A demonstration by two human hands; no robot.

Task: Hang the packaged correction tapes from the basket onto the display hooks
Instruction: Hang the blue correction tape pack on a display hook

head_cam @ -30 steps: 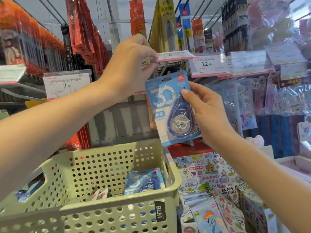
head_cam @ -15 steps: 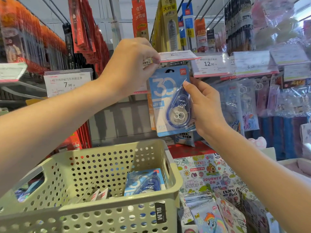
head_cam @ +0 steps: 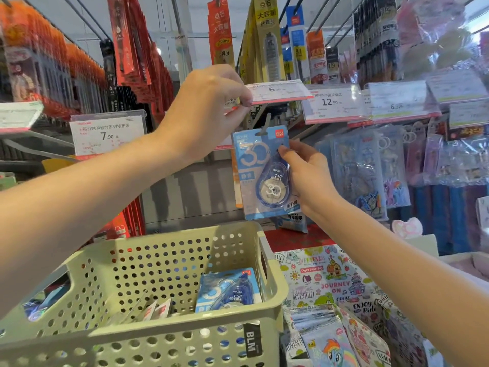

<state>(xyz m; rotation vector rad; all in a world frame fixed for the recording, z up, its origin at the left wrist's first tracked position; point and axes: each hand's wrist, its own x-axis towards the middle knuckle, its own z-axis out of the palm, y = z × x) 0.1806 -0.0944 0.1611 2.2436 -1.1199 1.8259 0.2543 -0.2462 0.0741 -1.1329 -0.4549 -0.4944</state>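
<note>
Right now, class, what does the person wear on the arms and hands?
Nothing is worn in view. The left hand and right hand are gloveless, with no rings, watch or bracelet visible. Both forearms are uncovered, no sleeve showing up to the frame edge.

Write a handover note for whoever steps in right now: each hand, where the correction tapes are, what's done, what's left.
Left hand: pinches the price tag at the hook's front end, tipped up out of the way.
Right hand: holds the blue correction tape pack by its right edge, hang hole level with the hook tip.
Basket: at least one more tape pack lies inside, plus some small packs I can't identify.
Done: pack lifted and lined up at the hook.
Left: check it is fully on the hook and slide it back, let the tag drop, then hang the remaining tape from the basket.
</note>
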